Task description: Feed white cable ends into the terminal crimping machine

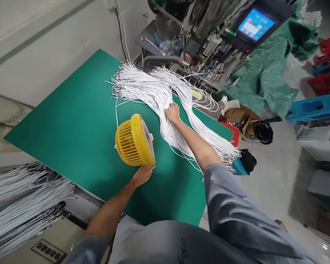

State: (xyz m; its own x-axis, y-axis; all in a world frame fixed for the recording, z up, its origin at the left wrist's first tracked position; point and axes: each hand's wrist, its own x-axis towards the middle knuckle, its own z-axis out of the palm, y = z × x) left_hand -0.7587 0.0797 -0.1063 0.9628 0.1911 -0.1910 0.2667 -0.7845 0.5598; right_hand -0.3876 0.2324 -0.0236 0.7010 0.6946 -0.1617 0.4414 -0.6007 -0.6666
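A yellow fan with a slatted cage lies on the green table. My left hand is closed at the fan's lower edge, its fingertips against the yellow rim. To the right, a thick bundle of white cables stretches across the table, with a yellow tie near its middle. My right hand is closed on this bundle beside the tie; some of its fingers are hidden among the cables. A second bundle of white cables runs along the table's right edge.
Behind the table's far right edge stands a machine with a lit screen. More white cables hang at the lower left. Blue bins, red bins and a black round object are on the right.
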